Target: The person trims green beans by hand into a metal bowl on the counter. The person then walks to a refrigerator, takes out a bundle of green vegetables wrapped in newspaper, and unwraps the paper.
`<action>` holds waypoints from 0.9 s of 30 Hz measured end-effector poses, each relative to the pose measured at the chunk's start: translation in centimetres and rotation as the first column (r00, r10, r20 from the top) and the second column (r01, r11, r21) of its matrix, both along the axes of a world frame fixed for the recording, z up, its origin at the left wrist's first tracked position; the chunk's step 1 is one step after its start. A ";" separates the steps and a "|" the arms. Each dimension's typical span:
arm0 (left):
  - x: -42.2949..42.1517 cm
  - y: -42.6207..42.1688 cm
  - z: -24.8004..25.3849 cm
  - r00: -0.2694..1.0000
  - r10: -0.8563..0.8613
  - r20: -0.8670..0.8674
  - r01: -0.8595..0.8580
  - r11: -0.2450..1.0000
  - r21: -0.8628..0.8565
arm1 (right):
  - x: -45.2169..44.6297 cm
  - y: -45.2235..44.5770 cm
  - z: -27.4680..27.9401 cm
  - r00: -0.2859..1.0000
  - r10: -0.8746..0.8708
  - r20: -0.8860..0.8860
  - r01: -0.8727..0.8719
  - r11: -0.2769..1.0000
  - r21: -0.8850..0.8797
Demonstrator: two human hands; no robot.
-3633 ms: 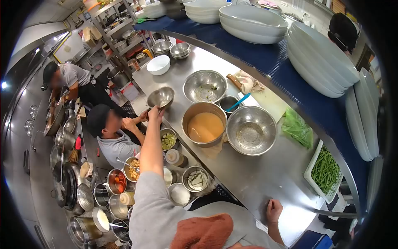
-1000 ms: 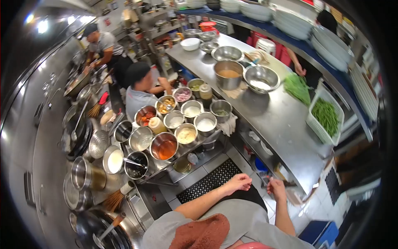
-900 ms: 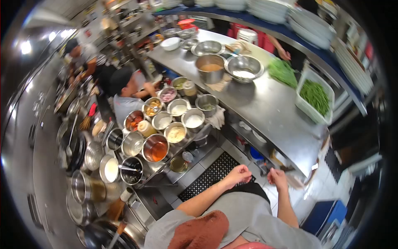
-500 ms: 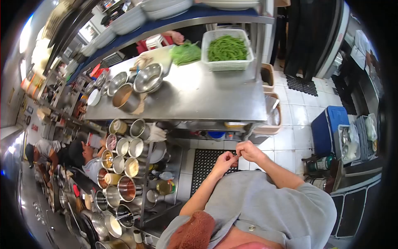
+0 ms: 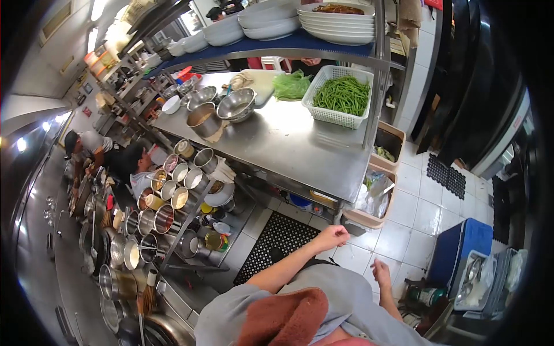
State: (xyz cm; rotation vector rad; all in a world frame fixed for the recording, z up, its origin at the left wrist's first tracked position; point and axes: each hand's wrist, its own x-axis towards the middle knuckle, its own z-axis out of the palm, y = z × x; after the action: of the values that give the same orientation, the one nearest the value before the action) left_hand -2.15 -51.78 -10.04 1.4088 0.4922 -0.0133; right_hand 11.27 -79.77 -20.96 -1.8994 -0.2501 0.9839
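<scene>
My left hand [image 5: 333, 237] is held out over the tiled floor, below the near right corner of the steel table. Its fingers are curled together, and whatever they may hold is too small to make out. Lower and to the right hangs my right hand [image 5: 381, 273], apart from the left, its fingers loosely bent and slightly parted with nothing visible in them. Closest to both hands is a tan bin [image 5: 388, 212] with clear plastic bags in it. A reddish-brown towel [image 5: 277, 317] lies over my grey shirt [image 5: 340, 282].
The steel table [image 5: 277, 144] holds a white basket [image 5: 340, 120] of green beans, leafy greens [image 5: 293, 85] and metal bowls [image 5: 236, 105]. Pots of ingredients [image 5: 164, 219] stand at left, near two people. A blue cooler [image 5: 461, 248] is at right, and a black mat [image 5: 277, 242] lies below.
My hands were together in front of my shirt and have come apart. The right hand dropped down and to the right. The view has turned, showing more of the bins and the shelf plates.
</scene>
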 end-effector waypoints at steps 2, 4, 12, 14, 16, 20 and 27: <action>0.8 -1.6 -1.0 0.996 -0.084 0.030 0.081 0.994 0.068 | 0.8 -4.6 -7.7 0.995 0.087 0.043 -0.078 0.981 -0.180; 1.0 -2.8 0.1 0.976 -0.219 -0.010 0.214 0.944 0.252 | 0.8 -12.2 -15.3 0.966 0.239 0.101 -0.208 0.945 -0.251; 0.6 -1.9 1.1 0.909 -0.390 -0.144 0.413 0.804 0.429 | -1.8 -13.5 -9.7 0.995 0.047 -0.090 -0.083 0.888 -0.452; 0.7 -0.6 -0.1 0.882 -0.449 -0.144 0.459 0.746 0.482 | -2.2 -12.0 -8.9 0.991 0.030 -0.131 -0.088 0.882 -0.463; 0.8 0.6 -0.5 0.887 -0.438 -0.147 0.447 0.732 0.515 | -2.7 -9.7 -6.8 0.995 0.032 -0.099 -0.071 0.904 -0.422; 0.1 2.5 -0.6 0.927 -0.351 -0.128 0.363 0.761 0.538 | -2.3 -6.6 -6.4 0.995 0.086 0.041 -0.073 0.966 -0.248; -4.0 6.1 -5.0 0.957 -0.252 -0.143 0.289 0.794 0.535 | 2.0 -6.1 -15.6 0.993 0.120 -0.015 -0.121 0.975 -0.185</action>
State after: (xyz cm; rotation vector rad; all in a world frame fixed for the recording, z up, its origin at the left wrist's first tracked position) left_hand -6.14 -45.72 -15.09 2.0523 0.3519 -0.1619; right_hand 13.30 -85.83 -36.52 -2.0708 -0.2825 1.1245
